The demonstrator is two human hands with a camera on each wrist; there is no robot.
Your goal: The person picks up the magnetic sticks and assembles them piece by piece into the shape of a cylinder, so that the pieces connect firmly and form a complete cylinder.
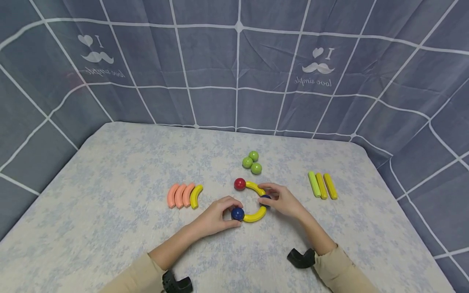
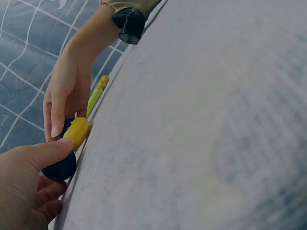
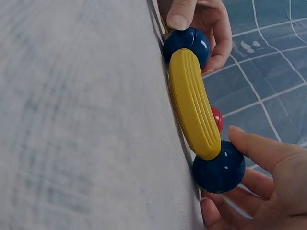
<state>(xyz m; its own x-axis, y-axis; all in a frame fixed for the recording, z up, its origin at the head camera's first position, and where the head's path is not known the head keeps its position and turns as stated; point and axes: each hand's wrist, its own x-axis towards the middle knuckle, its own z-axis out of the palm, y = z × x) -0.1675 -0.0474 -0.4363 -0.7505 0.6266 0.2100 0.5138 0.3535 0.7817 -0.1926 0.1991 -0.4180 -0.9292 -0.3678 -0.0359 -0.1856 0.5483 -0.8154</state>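
Observation:
My left hand [image 1: 217,215] holds a dark blue ball [image 1: 237,213] between thumb and fingers, near the middle of the table. A curved yellow stick [image 3: 194,103] runs from that ball to a second blue ball [image 3: 219,167]. My right hand [image 1: 283,200] grips this second ball, thumb on the near side and fingers behind. Another curved yellow stick [image 1: 254,187] leads from the second ball up to a shiny red ball [image 1: 239,184]. Together the pieces make an arc that bulges to the right, with its gap on the left.
Three green balls [image 1: 256,168] sit beyond the arc. Three curved salmon sticks [image 1: 179,196] and one curved yellow stick [image 1: 196,196] lie to the left. On the right lie a straight light green stick [image 1: 314,184] and two straight yellow ones [image 1: 330,186]. A grey-blue curtain [image 1: 209,57] stands behind the table.

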